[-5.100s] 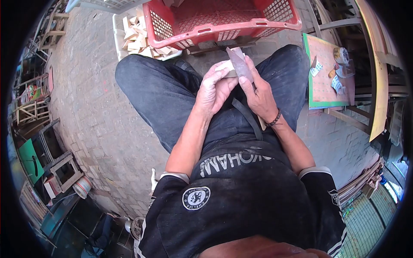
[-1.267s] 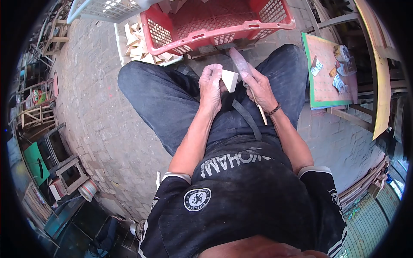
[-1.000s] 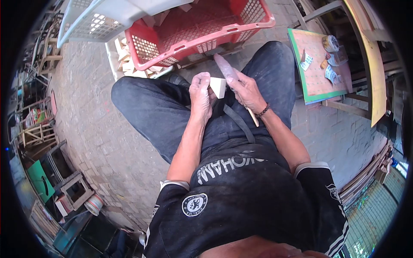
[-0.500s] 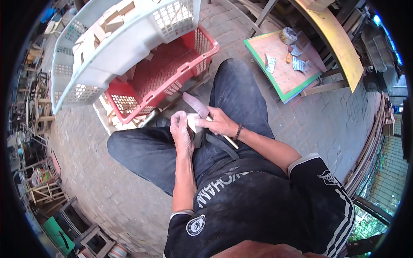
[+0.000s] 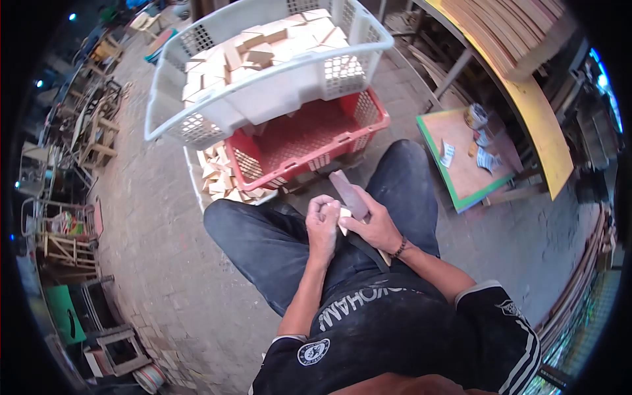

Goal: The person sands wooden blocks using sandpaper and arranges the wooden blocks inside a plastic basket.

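Note:
Between my knees, my left hand (image 5: 322,227) pinches a small pale wooden block (image 5: 344,221). My right hand (image 5: 376,225) is closed around a flat, pinkish-grey sanding tool (image 5: 350,195) and a thin light stick that shows below the palm. The right thumb reaches to the block, and the tool's broad end points up and away beside it. Fingers partly cover the block. Beyond my knees stands a red crate (image 5: 296,164), with a white basket (image 5: 263,84) of cut wooden blocks above it.
A low white tray (image 5: 192,172) of wood pieces sits left of the red crate. On the right, a green-edged board (image 5: 440,172) carries a tin (image 5: 475,116) and paper scraps. Stools and wooden frames line the far left; a yellow board (image 5: 541,125) stands at the upper right.
The view has tilted up and shifted, bringing the white basket's blocks into sight. My hands have come together, and the right thumb now reaches the block, which has turned in my left fingers.

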`<state>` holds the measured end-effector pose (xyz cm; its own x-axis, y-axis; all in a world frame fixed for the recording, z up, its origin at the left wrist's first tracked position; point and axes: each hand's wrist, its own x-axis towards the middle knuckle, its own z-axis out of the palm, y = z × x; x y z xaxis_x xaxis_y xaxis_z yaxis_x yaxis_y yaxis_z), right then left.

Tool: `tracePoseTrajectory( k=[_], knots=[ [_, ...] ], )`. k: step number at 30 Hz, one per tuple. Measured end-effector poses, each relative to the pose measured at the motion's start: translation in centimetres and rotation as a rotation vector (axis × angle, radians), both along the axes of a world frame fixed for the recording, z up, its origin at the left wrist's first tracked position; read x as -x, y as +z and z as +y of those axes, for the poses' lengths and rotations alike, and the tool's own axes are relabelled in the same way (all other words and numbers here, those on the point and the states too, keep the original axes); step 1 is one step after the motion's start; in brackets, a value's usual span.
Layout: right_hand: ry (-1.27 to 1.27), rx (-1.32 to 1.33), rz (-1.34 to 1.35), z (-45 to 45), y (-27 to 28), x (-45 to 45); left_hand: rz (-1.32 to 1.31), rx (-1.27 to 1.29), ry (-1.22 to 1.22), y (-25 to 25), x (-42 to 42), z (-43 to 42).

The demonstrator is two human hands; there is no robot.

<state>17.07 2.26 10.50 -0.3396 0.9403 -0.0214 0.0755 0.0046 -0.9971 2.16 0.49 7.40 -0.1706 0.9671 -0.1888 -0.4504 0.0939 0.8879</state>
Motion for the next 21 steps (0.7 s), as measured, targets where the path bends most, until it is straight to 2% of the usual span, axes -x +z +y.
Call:
tracePoseTrajectory(
  k=[4, 8, 10, 14, 16, 21],
  knots=[
    [0.017, -0.052, -0.001, -0.3, 3.3, 0.0, -0.013, -0.083, 0.011, 2.6, -0.2, -0.6],
    [0.016, -0.296, -0.024, -0.6, 6.6, -0.4, -0.088, -0.125, 0.115, 4.6, -0.1, -0.8],
    [0.003, -0.445, -0.046, 0.0, 8.4, -0.5, -0.22, -0.108, 0.168, 5.8, 0.5, -0.4],
    [-0.002, -0.498, -0.017, 3.2, 14.4, 0.3, 0.009, 0.047, 0.145, 0.6, 1.1, 0.1],
    [-0.066, -0.703, -0.049, 6.7, 17.1, 1.7, 0.05, 0.121, 0.096, -1.3, 0.7, -0.4],
    [-0.173, -0.823, -0.003, 16.4, 24.0, 6.5, 0.099, 0.273, -0.005, -4.8, 0.7, -0.6]
  ],
)
